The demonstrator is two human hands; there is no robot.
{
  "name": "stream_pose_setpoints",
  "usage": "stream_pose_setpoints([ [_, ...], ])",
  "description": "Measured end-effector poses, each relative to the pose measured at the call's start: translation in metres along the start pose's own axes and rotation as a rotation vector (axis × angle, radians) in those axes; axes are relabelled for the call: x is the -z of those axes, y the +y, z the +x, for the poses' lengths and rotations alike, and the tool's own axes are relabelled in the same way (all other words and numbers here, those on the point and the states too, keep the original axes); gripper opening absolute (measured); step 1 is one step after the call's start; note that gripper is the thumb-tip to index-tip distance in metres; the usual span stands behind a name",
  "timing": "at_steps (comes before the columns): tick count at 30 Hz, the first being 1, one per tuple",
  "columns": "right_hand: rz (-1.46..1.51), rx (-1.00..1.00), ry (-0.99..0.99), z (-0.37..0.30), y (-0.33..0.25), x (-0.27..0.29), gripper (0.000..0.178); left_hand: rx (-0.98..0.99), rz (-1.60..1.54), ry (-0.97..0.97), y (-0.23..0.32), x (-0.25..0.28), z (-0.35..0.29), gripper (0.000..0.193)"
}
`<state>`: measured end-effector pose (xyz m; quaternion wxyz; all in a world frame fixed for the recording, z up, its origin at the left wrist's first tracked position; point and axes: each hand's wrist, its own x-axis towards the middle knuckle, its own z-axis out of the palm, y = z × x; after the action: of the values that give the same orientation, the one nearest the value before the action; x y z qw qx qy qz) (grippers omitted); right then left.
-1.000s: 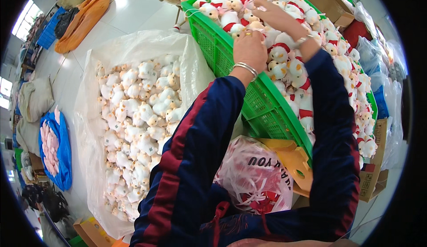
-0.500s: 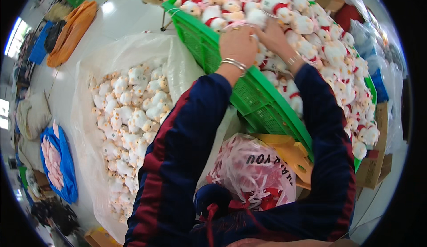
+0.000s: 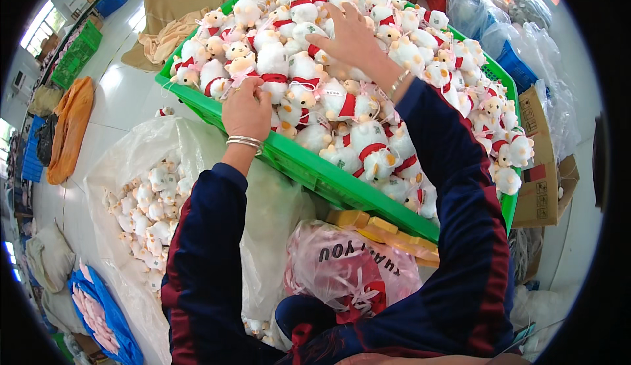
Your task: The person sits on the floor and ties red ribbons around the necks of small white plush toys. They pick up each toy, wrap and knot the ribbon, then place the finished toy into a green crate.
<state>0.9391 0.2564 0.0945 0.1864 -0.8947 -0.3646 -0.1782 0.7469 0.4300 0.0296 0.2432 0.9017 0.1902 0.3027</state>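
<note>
A green plastic crate [image 3: 299, 173] is heaped with small white plush toys wearing red scarves or pink bows. At its near left rim, my left hand [image 3: 247, 114] is closed, with the fingertips pinched at the pink bow of a plush toy [image 3: 238, 52] that has a cream face. Part of that grip is hidden behind the fingers. My right hand [image 3: 351, 39] is over the middle of the heap, its fingers spread apart above the white toys and holding nothing that I can see.
A clear plastic sack [image 3: 217, 141] of white plush pieces stands on the floor at left. Below the crate are a pink-tinted plastic bag [image 3: 355, 266] of ribbons and a yellow stool-like piece [image 3: 394, 240]. Cardboard boxes [image 3: 536, 161] and plastic bags flank the right side.
My hands were close together over the crate's near edge and have moved apart. The right one has spread its fingers farther over the heap; the left is now at the bowed toy. The view has shifted.
</note>
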Motion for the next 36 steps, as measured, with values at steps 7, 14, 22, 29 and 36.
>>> stream_pose_setpoints([
  [7, 0.171, -0.306, 0.043, 0.125, 0.038, -0.133, 0.098, -0.062, 0.020, 0.013, 0.011, -0.003, 0.000, 0.021],
  [14, -0.038, -0.267, 0.250, 0.162, 0.051, -0.194, 0.069, -0.059, 0.010, 0.008, 0.009, 0.001, -0.003, 0.018],
  [22, 0.078, -0.095, -0.197, 0.149, 0.036, -0.127, 0.077, 0.024, 0.007, -0.021, 0.002, 0.002, 0.000, 0.018],
  [29, 0.154, 0.019, -0.433, 0.081, 0.052, -0.020, 0.103, 0.059, 0.000, -0.019, -0.002, 0.009, -0.003, 0.023],
  [36, 0.011, 0.061, -0.064, -0.016, -0.045, -0.084, 0.093, -0.178, 0.086, 0.156, 0.006, 0.000, -0.003, 0.057],
])
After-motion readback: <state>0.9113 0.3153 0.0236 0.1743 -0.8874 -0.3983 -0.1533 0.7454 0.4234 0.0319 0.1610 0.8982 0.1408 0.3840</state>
